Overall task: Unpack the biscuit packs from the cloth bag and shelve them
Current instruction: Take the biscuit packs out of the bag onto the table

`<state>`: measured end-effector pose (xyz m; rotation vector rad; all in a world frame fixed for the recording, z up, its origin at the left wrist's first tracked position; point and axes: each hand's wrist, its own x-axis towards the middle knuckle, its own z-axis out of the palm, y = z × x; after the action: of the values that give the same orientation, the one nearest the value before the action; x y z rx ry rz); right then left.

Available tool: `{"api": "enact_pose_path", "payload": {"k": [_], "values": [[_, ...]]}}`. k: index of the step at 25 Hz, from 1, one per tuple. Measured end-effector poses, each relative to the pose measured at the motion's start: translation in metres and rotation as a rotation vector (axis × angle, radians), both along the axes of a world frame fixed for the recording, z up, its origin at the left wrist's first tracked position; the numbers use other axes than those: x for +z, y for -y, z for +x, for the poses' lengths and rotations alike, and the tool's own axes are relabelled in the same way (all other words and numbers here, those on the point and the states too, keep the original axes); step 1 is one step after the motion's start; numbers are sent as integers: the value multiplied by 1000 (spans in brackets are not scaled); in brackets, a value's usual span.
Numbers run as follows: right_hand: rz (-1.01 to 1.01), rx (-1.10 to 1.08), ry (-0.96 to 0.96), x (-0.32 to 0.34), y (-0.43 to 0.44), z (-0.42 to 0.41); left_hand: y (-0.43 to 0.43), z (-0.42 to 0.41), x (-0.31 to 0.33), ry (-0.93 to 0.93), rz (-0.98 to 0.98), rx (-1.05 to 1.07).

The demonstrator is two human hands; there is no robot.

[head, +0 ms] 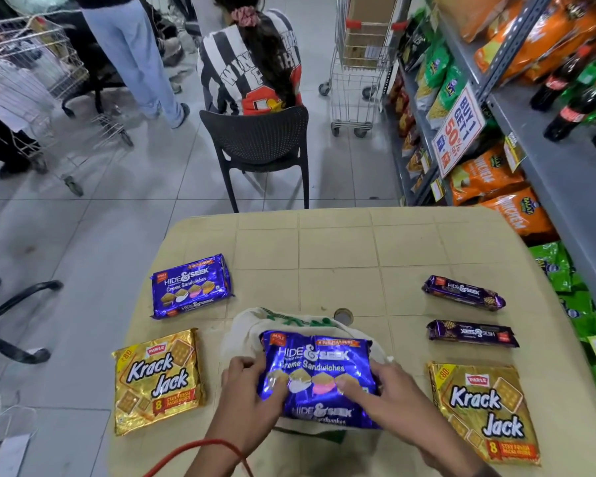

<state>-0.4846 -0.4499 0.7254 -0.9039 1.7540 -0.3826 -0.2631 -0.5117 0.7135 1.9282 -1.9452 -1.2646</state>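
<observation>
On the table (341, 256), head view: the left hand (252, 394) and right hand (389, 397) grip the blue Hide & Seek pack (319, 376) by its two sides, fingers closed over the wrapper. This pack lies atop the cloth bag (248, 328). Lift it level, clear of the cloth. Bag contents cannot be determined; five packs lie on the table around it, unshelved.
</observation>
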Motion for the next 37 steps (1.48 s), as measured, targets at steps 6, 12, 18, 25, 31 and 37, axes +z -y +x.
{"api": "enact_pose_path", "payload": {"k": [6, 12, 18, 25, 31, 37], "values": [[17, -54, -13, -9, 11, 0, 13, -19, -2, -102, 82, 32], [-40, 69, -162, 23, -17, -9, -5, -12, 31, -52, 78, -112], [41, 113, -167, 53, -36, -19, -34, -8, 56, 5, 23, -181], [-54, 15, -371, -3, -13, 1, -10, -39, 12, -25, 112, 45], [-78, -158, -320, -16, -25, 7, -11, -34, 12, 37, -127, 45], [-162, -114, -442, 33, -24, -9, -21, -31, 36, -117, -83, 77]]}}
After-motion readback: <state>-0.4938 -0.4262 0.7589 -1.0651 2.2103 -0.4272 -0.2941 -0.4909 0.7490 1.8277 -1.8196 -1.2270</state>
